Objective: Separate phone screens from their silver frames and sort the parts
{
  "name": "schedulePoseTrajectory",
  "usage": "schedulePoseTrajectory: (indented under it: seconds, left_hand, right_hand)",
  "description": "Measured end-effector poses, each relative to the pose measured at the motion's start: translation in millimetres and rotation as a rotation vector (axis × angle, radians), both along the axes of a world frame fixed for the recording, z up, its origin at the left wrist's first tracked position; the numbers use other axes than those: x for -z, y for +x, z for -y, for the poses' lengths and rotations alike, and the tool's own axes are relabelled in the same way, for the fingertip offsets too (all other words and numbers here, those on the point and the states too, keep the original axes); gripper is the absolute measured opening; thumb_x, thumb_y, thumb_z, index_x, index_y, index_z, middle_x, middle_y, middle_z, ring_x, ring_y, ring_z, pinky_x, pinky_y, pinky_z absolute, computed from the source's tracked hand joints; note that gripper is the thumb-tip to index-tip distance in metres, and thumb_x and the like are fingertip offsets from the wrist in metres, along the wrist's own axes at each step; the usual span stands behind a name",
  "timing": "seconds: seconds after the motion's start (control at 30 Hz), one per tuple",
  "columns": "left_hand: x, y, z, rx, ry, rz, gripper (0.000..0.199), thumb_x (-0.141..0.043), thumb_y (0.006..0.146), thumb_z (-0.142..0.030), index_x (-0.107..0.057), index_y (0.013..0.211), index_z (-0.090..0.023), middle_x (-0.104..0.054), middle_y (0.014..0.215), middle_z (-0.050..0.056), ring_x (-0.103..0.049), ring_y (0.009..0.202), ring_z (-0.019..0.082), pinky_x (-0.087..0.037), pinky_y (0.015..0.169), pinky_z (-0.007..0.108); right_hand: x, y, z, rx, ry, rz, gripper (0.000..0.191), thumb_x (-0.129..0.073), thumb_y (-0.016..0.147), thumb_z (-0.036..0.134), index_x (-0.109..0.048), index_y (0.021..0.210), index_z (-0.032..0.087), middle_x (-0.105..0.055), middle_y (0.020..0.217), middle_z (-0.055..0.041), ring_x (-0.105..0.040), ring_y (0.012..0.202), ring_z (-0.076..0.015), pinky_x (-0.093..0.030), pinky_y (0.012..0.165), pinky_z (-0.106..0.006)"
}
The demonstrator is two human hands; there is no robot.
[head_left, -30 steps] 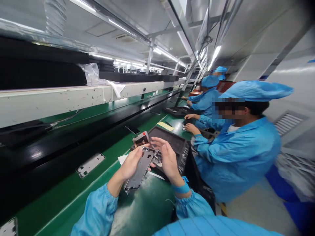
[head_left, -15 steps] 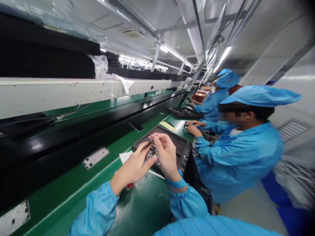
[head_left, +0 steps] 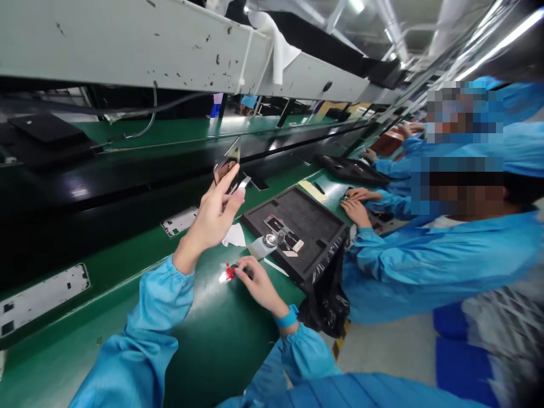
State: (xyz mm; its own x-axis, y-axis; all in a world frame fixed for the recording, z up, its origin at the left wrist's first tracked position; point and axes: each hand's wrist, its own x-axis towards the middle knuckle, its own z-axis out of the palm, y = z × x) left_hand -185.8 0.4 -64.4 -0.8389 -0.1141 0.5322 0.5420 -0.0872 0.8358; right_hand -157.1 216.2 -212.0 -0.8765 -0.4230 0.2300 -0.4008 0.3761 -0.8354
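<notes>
My left hand [head_left: 212, 218] is raised over the bench edge, its fingers closed around a thin, glossy phone-sized panel [head_left: 227, 163] that stands tilted up and reflects light. A pale strip shows by the thumb. Low over the green bench top, my right hand [head_left: 259, 286] has thumb and forefinger pinched at the edge of a small red object [head_left: 230, 273] with clear or whitish bits around it. What kind of object it is I cannot make out. Just beyond these fingers stands a whitish bottle [head_left: 260, 247] with a round metal top. A crumpled white wipe [head_left: 235, 234] lies left of the bottle.
A black foam tray [head_left: 317, 212] holds phone parts [head_left: 284, 232]. Pale phone frames [head_left: 46, 292] and a dark phone-shaped piece [head_left: 256, 181] lie along the dark conveyor line. A white beam [head_left: 170, 48] overhangs it. Co-workers in blue sit to the right, one with hands [head_left: 357, 205] at the bench.
My hands have separated: the left moved up and left with the panel, the right went down to the red object. The bottle and tray contents came into view. The camera view dipped and turned.
</notes>
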Motion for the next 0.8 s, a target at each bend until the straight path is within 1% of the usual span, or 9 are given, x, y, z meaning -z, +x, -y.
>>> schedulePoseTrajectory:
  seconds: [0.03, 0.1, 0.27, 0.33, 0.43, 0.53, 0.67, 0.73, 0.8]
  left_hand:
    - [-1.1, 2, 0, 0.01, 0.022, 0.01, 0.064, -0.071, 0.101, -0.056, -0.064, 0.155, -0.022, -0.045, 0.173, 0.017, -0.079, 0.096, 0.024, -0.062, 0.089, 0.037]
    - [-2.8, 5, -2, 0.03, 0.012, 0.008, 0.064, -0.071, 0.101, -0.056, -0.065, 0.154, -0.021, -0.049, 0.17, 0.018, -0.079, 0.092, 0.022, -0.062, 0.086, 0.035]
    - [-3.6, 6, -7, 0.09, -0.066, 0.019, 0.083, -0.06, 0.102, -0.072, -0.056, 0.161, -0.014, -0.059, 0.16, 0.023, -0.081, 0.101, 0.026, -0.063, 0.081, 0.032]
    - [-4.1, 5, -9, 0.122, -0.031, 0.059, 0.09, -0.06, 0.099, -0.076, -0.055, 0.161, -0.012, -0.071, 0.145, 0.023, -0.081, 0.1, 0.027, -0.064, 0.079, 0.032]
    - [-6.5, 5, -11, 0.194, 0.067, 0.137, 0.097, -0.062, 0.097, -0.079, -0.051, 0.163, -0.01, -0.083, 0.111, 0.018, -0.081, 0.09, 0.027, -0.064, 0.075, 0.033]
    - [-11.3, 10, -10, 0.308, 0.141, 0.232, 0.102, -0.059, 0.097, -0.082, -0.044, 0.167, -0.01, -0.084, 0.094, 0.016, -0.081, 0.079, 0.028, -0.064, 0.069, 0.035]
    - [-19.5, 20, -10, 0.563, 0.237, 0.389, 0.106, -0.056, 0.097, -0.084, -0.028, 0.175, -0.016, -0.084, 0.097, 0.016, -0.081, 0.077, 0.03, -0.065, 0.069, 0.039]
    - [-23.0, 25, -11, 0.685, 0.281, 0.446, 0.107, -0.057, 0.097, -0.083, -0.023, 0.176, -0.018, -0.084, 0.098, 0.016, -0.081, 0.077, 0.03, -0.064, 0.071, 0.039]
    - [-25.2, 29, -13, 0.779, 0.303, 0.48, 0.105, -0.055, 0.099, -0.081, -0.02, 0.177, -0.02, -0.084, 0.1, 0.016, -0.081, 0.079, 0.03, -0.064, 0.071, 0.038]
  right_hand:
    - [12.6, -3, 5, -0.029, 0.022, 0.004, 0.043, -0.06, 0.105, 0.06, -0.063, 0.082, 0.023, -0.069, 0.102, -0.0095, -0.067, 0.097, -0.0253, -0.057, 0.083, -0.038]
    - [27.6, -9, 11, -0.066, 0.043, -0.01, 0.039, -0.061, 0.105, 0.054, -0.062, 0.081, 0.023, -0.068, 0.101, -0.009, -0.067, 0.098, -0.0257, -0.057, 0.09, -0.041]
    - [35.3, -14, 16, -0.054, 0.091, -0.057, 0.021, -0.066, 0.102, 0.037, -0.062, 0.086, 0.024, -0.065, 0.102, -0.0083, -0.064, 0.1, -0.0277, -0.053, 0.095, -0.044]
    - [37.6, -12, 18, -0.01, 0.097, -0.076, 0.016, -0.069, 0.099, 0.033, -0.062, 0.087, 0.024, -0.065, 0.102, -0.008, -0.063, 0.099, -0.028, -0.053, 0.094, -0.044]
    - [42.0, -11, 23, 0.07, 0.076, -0.097, 0.013, -0.07, 0.098, 0.032, -0.063, 0.09, 0.024, -0.064, 0.101, -0.008, -0.064, 0.097, -0.0285, -0.054, 0.092, -0.044]
    - [44.2, -13, 25, 0.156, 0.017, -0.109, 0.015, -0.069, 0.098, 0.034, -0.063, 0.089, 0.024, -0.064, 0.098, -0.0081, -0.065, 0.095, -0.0295, -0.055, 0.09, -0.045]
    - [41.2, -17, 23, 0.241, -0.112, -0.101, 0.025, -0.071, 0.096, 0.048, -0.066, 0.096, 0.024, -0.065, 0.101, -0.0086, -0.065, 0.086, -0.0275, -0.058, 0.085, -0.045]
    - [38.4, -17, 22, 0.269, -0.2, -0.085, 0.034, -0.063, 0.1, 0.057, -0.066, 0.104, 0.023, -0.066, 0.1, -0.0083, -0.065, 0.079, -0.025, -0.059, 0.078, -0.043]
    - [34.7, -17, 22, 0.284, -0.295, -0.066, 0.045, -0.051, 0.105, 0.066, -0.064, 0.107, 0.023, -0.067, 0.089, -0.0058, -0.065, 0.072, -0.0236, -0.059, 0.071, -0.04]
